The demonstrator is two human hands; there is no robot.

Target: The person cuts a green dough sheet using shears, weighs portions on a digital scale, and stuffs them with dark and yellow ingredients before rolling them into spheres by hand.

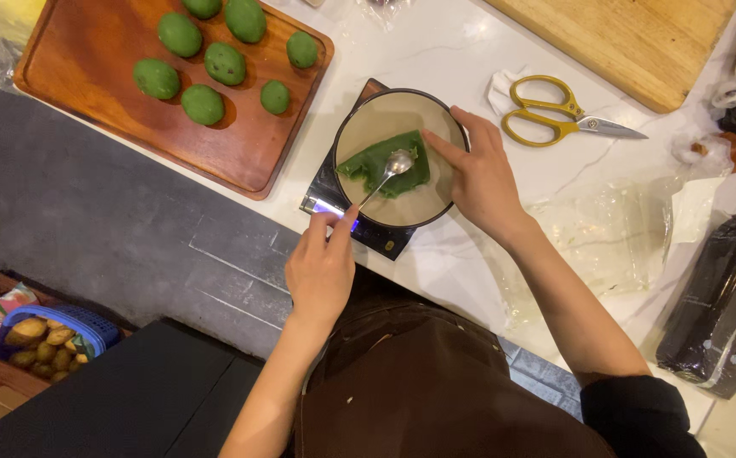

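A round bowl [436, 203] stands on a small dark digital scale [376, 237] at the counter's near edge. Inside lies a flat lump of green dough [376, 161]. My left hand [321, 271] pinches the handle of a metal spoon [389, 170], whose tip rests on the dough. My right hand [482, 178] rests on the bowl's right rim, with its index finger reaching inside and touching the edge of the dough.
A wooden tray [88, 51] with several green dough balls [203, 104] sits at the left. Yellow-handled scissors [554, 114] and a wooden board [631, 38] lie beyond the bowl. Clear plastic film [614, 237] and a dark wrapped block [720, 305] are at the right. A basket [50, 339] stands on the floor.
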